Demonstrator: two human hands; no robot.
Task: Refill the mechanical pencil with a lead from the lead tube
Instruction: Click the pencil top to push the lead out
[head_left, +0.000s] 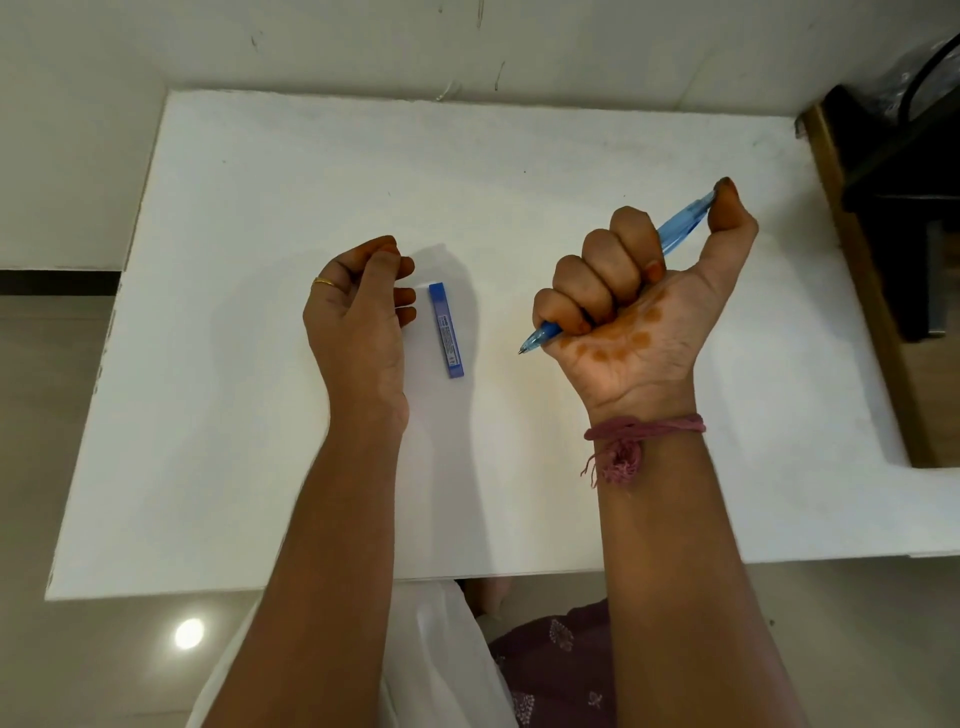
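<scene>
Lying flat on the white table (260, 415), the lead tube (445, 329) is a slim blue rectangular case with a small printed label, long axis running roughly away from the person, near end angled slightly right. Cap end looks closed; contents can't be made out through the blue plastic.

Left hand (358, 306): knuckles up, hovering or resting just left of the tube. Fingers curled loosely inward, thumb tucked toward the fingertips (405, 297). Fingertips sit just beside the tube's upper half, a thin gap showing between them and the case — not touching, holding nothing that I can see. Gold ring (324, 283) on one finger.

Right hand (639, 291): raised, palm toward the camera, fist wrapped around the mechanical pencil (680, 228). All four fingers curled tight across the barrel, thumb stretched up with its tip pressed on the push-button end at upper right. Pencil is translucent blue, runs diagonally through the fist: metal tip pokes out below the little finger at lower left, pointing down toward the table and toward the tube, well apart from it. No lead seen at the tip; too fine to tell.

Orange-brown stain marks on the right palm and on fingertips of both hands. Pink thread band (644, 431) tied at the right wrist, frayed knot hanging. Dark furniture (893, 208) at right edge beside the table.
</scene>
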